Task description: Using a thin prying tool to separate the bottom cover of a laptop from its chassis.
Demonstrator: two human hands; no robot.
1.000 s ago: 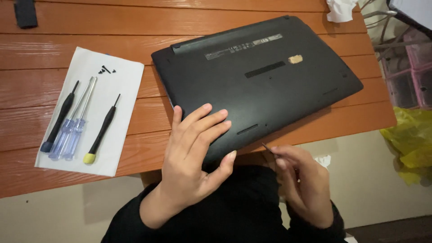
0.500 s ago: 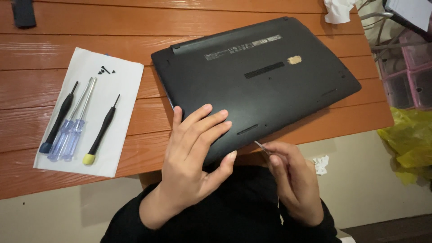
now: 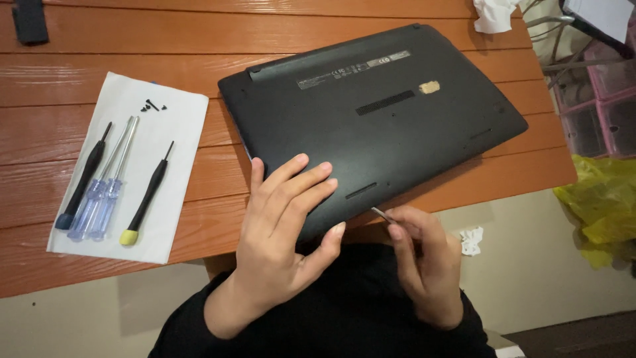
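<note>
Nearest, the right hand (image 3: pixel 424 265) sits just off the near edge of the table (image 3: pixel 278 46), fingers curled shut around a thin metal tool (image 3: pixel 381 213). Only its tip shows, and it points at the near edge of the laptop (image 3: pixel 371 126); whether tip and seam touch cannot be told. The tool looks stiff and narrow, so a pinch close to the tip should give the most control.

Left of it, the left hand (image 3: pixel 285 232) lies flat on the near corner of the laptop, fingers spread and open, thumb hooked over the near edge. It grips nothing; it presses down.

The laptop rests upside down, black base up, skewed on the orange wooden table, its near corner overhanging the table edge toward the person. Judgement: rigid shell, moderately heavy, matte and not very slippery, yet the plastic base likely flexes and can crack at the seam if levered hard. Best hold appears to be a flat palm on the base or a grip along the edges, away from the vent slots (image 3: pixel 361 191).

Further left, a white sheet of paper (image 3: pixel 175 132) carries a black screwdriver (image 3: pixel 83 182), two clear blue-handled screwdrivers (image 3: pixel 99 205) and a black one with a yellow cap (image 3: pixel 142 202). At the far end of the sheet lie a few small black screws (image 3: pixel 152 105): tiny, light, easy to lose.

Far right, a crumpled tissue (image 3: pixel 493 13); right, below the table, a yellow bag (image 3: pixel 599 212).
</note>
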